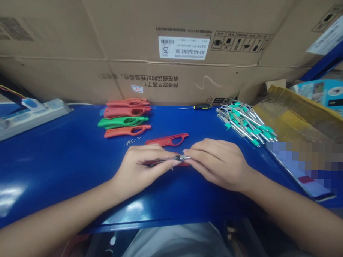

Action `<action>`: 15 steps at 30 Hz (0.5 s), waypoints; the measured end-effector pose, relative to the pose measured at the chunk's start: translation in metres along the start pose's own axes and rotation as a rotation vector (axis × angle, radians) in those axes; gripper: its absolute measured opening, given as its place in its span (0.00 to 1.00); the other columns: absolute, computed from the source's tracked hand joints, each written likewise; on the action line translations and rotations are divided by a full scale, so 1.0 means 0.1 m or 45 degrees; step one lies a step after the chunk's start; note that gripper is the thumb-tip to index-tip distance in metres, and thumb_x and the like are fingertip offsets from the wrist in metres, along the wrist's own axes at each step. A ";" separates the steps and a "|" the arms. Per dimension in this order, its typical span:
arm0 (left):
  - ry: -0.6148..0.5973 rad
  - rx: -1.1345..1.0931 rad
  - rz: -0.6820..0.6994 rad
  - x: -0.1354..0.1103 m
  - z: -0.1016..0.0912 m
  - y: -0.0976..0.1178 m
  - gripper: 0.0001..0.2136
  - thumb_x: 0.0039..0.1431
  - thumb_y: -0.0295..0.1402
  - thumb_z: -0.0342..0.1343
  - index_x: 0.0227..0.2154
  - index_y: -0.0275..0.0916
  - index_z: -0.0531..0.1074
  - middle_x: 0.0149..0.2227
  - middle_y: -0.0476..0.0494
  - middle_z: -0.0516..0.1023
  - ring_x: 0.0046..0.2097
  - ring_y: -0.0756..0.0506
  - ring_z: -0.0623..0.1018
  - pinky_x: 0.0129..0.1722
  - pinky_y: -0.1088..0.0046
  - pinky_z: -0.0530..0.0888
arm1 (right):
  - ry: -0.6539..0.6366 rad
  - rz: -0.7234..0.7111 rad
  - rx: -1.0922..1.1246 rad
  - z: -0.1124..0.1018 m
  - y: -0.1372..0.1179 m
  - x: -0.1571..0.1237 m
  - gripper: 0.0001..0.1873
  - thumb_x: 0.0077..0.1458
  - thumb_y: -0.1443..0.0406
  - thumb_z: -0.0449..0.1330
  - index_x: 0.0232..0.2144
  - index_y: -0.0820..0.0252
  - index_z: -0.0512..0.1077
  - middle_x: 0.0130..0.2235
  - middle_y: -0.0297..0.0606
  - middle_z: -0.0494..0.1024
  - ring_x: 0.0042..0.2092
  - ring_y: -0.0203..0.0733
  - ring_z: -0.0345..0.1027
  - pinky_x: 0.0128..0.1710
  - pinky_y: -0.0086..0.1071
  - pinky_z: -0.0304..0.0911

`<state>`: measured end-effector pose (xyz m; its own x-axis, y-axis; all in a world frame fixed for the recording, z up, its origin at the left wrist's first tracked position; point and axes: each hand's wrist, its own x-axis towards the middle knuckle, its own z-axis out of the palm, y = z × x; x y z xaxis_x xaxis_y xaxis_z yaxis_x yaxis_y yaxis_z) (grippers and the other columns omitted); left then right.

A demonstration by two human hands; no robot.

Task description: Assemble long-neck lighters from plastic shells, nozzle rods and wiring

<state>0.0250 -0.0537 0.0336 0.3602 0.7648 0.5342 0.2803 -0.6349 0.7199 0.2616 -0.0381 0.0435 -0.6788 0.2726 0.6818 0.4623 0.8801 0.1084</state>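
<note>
Metal-tipped part (184, 157): between your hands, over the near red shell (185, 164); it could twist or slip if either pinch loosens.
Left hand (136, 170): your thumb and fingers pinch its left end.
Right hand (225, 164): your fingertips pinch its right end.
Far red shell (158, 142): just beyond; your knuckles might nudge it.
Screws (128, 142): farther left; a stray wrist could scatter them.

A: Metal piece (184, 157), how does it sit?
B: Frame centre. Slim, silver, dark toward the left end; nearly level, gripped at both ends.
A: And the red shell (184, 164)?
B: Plastic, just below it in frame, mostly hidden; only strips show. Full outline unclear.
</note>
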 end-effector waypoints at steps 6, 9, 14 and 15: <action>-0.010 0.043 0.029 0.00 -0.01 -0.02 0.06 0.58 0.27 0.65 0.38 0.42 0.83 0.33 0.47 0.85 0.31 0.49 0.82 0.33 0.76 0.79 | -0.023 0.037 0.003 0.02 0.01 -0.01 0.07 0.63 0.66 0.60 0.41 0.64 0.76 0.38 0.41 0.83 0.38 0.39 0.76 0.37 0.31 0.68; -0.017 0.114 0.157 -0.01 0.00 -0.07 0.07 0.59 0.26 0.64 0.39 0.42 0.83 0.34 0.47 0.86 0.32 0.48 0.82 0.34 0.74 0.79 | -0.086 0.018 -0.030 0.02 -0.01 0.00 0.08 0.65 0.65 0.58 0.40 0.64 0.77 0.38 0.41 0.83 0.37 0.38 0.76 0.35 0.30 0.67; -0.087 0.268 0.292 -0.02 0.00 -0.10 0.07 0.60 0.27 0.64 0.41 0.40 0.82 0.36 0.45 0.86 0.35 0.47 0.83 0.38 0.71 0.77 | -0.193 0.000 -0.067 0.03 -0.02 0.01 0.12 0.67 0.65 0.55 0.38 0.63 0.78 0.37 0.39 0.83 0.35 0.37 0.75 0.33 0.31 0.64; -0.099 0.270 0.279 -0.02 0.01 -0.10 0.07 0.60 0.27 0.63 0.41 0.40 0.82 0.36 0.45 0.86 0.35 0.47 0.83 0.37 0.71 0.77 | -0.207 0.002 -0.065 0.03 -0.02 0.01 0.12 0.68 0.65 0.55 0.38 0.63 0.78 0.37 0.38 0.83 0.35 0.37 0.75 0.33 0.31 0.64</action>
<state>0.0220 -0.0485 0.0251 0.4975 0.6015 0.6250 0.3649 -0.7988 0.4782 0.2585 -0.0379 0.0413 -0.7596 0.3366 0.5565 0.4889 0.8598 0.1472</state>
